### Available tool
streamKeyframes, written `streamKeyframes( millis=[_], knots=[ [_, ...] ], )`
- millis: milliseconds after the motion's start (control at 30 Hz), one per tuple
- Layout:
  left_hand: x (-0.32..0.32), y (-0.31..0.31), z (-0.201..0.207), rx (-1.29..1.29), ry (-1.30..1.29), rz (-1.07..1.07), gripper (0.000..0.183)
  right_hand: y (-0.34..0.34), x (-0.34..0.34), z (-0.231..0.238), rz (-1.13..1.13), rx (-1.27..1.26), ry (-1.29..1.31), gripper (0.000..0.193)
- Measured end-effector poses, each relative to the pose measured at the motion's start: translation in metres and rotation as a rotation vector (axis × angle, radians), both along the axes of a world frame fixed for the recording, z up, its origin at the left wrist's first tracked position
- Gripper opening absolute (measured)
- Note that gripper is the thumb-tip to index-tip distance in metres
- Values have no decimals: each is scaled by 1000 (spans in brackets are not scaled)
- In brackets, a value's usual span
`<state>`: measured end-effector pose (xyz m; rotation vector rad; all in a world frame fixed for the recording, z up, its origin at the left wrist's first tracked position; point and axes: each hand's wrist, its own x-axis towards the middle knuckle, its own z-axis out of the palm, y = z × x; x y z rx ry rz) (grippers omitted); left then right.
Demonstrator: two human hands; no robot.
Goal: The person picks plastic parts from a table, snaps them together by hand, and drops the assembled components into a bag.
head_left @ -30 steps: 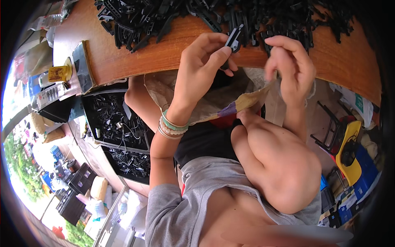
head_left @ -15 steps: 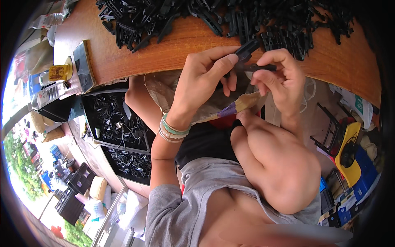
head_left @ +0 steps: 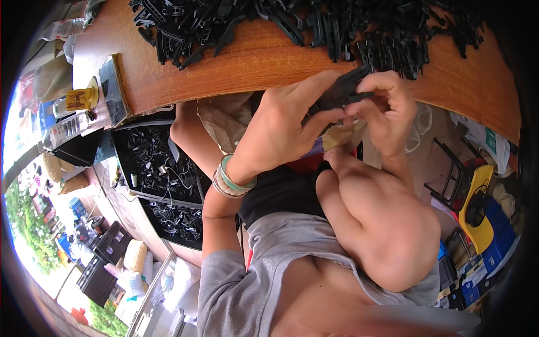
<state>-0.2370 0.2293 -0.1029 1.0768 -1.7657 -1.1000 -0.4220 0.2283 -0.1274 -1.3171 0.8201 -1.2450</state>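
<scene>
My left hand (head_left: pixel 289 121), with bracelets at its wrist, is closed around a dark black plastic part (head_left: pixel 340 90) just off the table's near edge. My right hand (head_left: pixel 387 106) meets that part from the right, thumb and fingers pinched at its end. Whatever small piece sits in the right fingertips is mostly hidden, and motion blurs the contact. Beyond both hands, a large heap of black plastic parts (head_left: pixel 236 25) covers the far side of the wooden table (head_left: pixel 224 78). Under the hands, a brown sack (head_left: pixel 222 121) hangs open at my lap.
Black trays (head_left: pixel 160 163) of small dark parts and cables stand low on the left. A dark flat pad (head_left: pixel 114 90) and a yellow object (head_left: pixel 81 99) lie at the table's left end. On the right are a yellow-and-black item (head_left: pixel 476 210) and a folding metal frame (head_left: pixel 446 174).
My left hand has moved right and turned with the black part, and its fingers now meet my right hand. The small dark piece that showed in my right fingers is now mostly covered.
</scene>
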Motion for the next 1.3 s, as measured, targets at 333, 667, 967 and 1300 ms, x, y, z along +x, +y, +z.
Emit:
streamKeyframes(
  millis=[333,667,967,1300],
  knots=[
    [10,-4,3,-184,-189,-47,37,-10,1,5,-45,-341,378,40],
    [10,-4,-2,-62,-148,-52,31,-5,-1,4,-68,-253,377,28],
    [28,-50,-30,-365,-316,210,17,-37,-5,-16,-363,-458,801,22],
    [33,-62,-53,-822,-658,185,32,-26,3,-22,-541,-573,930,28]
  ],
)
